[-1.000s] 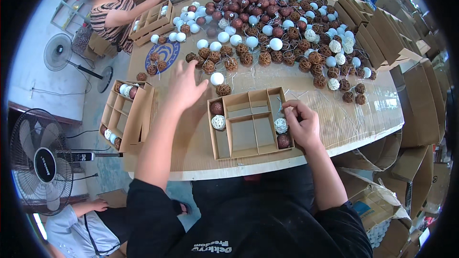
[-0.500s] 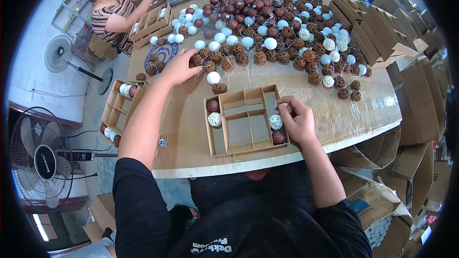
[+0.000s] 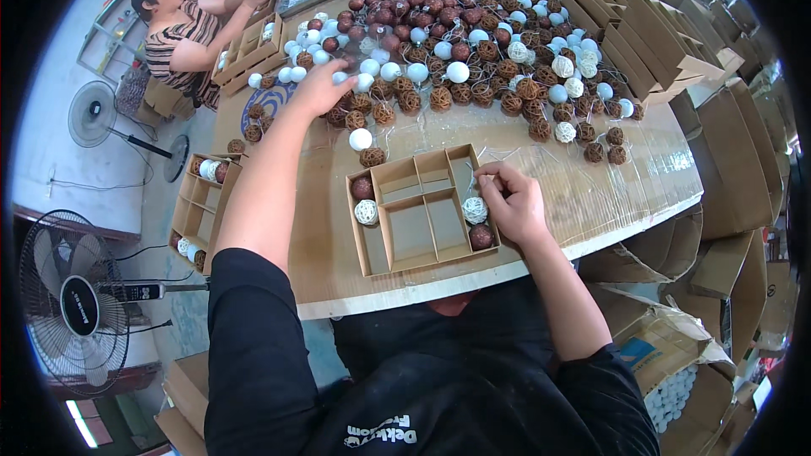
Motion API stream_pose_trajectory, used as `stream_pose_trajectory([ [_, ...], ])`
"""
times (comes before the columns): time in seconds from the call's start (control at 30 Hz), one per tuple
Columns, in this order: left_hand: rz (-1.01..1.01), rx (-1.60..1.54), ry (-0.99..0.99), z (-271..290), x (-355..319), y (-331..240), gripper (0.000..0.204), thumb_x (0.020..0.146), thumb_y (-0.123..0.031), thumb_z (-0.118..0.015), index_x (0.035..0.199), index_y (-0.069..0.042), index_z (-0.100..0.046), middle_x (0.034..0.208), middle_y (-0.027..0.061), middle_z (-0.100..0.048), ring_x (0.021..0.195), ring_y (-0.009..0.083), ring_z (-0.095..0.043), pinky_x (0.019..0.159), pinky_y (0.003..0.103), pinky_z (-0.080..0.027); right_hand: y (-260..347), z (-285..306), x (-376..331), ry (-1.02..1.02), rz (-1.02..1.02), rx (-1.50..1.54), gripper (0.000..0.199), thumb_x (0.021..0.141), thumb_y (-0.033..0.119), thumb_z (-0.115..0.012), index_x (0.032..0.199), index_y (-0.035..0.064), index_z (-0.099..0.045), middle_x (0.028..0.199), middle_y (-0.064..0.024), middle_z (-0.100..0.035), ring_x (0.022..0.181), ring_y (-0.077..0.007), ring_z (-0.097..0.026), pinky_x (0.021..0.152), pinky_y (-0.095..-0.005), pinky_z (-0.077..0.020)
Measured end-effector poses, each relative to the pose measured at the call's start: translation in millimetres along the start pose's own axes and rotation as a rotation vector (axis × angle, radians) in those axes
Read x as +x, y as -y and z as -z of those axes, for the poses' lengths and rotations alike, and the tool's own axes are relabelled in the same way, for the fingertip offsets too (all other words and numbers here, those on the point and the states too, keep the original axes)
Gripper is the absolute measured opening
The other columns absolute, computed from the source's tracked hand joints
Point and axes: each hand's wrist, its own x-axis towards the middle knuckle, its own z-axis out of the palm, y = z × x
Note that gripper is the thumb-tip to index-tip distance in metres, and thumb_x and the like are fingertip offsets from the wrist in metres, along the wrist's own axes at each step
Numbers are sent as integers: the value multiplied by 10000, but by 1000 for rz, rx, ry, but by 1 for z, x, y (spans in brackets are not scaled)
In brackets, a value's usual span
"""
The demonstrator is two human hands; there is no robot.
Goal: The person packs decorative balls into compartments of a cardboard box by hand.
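My left hand (image 3: 318, 89) reaches over the near left of the ball pile. Its thumb and fingers are apart around a white ball (image 3: 340, 78); no firm grip shows. In front of me lies a shallow divided cardboard box (image 3: 409, 260). My right hand (image 3: 514, 201) is curled over its right wall, fingers closed at the rim beside thin clear strings. The right compartment holds a white woven ball (image 3: 475, 210) and a glittery dark red ball (image 3: 481, 237). In the left compartment sit another dark red ball (image 3: 361, 187) and a white woven ball (image 3: 366, 212).
Brown woven balls (image 3: 410, 101) edge the large pile. A second partly filled box (image 3: 196, 215) stands left of my arm. Stacked dividers (image 3: 650, 46) stand far right. Two people work across the table, one (image 3: 182, 38) at the far left. A fan (image 3: 80, 304) is at left.
My left hand has moved farther into the pile, from brown woven balls to a white ball. My right hand stays at the box. The whole view has shifted slightly.
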Motion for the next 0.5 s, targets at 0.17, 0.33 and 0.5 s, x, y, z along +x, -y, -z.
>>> stream_pose_trajectory([
  [0.17,-19,97,49,-5,7,-31,529,943,-461,-723,1349,-131,-645,1213,240,-661,1177,413,-627,1033,462,-489,-1,3,-2,4,-1,-18,123,951,161,-705,1008,57,-737,588,-47,-477,519,-147,-434,523,-327,-377],
  [0.33,20,193,147,-3,5,-41,456,920,-459,-735,1231,-126,-702,1151,200,-661,1124,384,-648,985,466,-513,1,4,-2,-4,-8,-4,129,952,159,-702,1010,51,-740,581,-42,-461,515,-138,-422,518,-329,-367],
  [0.5,5,227,129,-8,5,-26,492,870,-487,-759,1265,-197,-719,1236,185,-676,1138,382,-670,980,485,-536,-5,1,1,1,-7,3,137,953,170,-705,1014,53,-742,584,-45,-468,514,-142,-426,521,-331,-372],
])
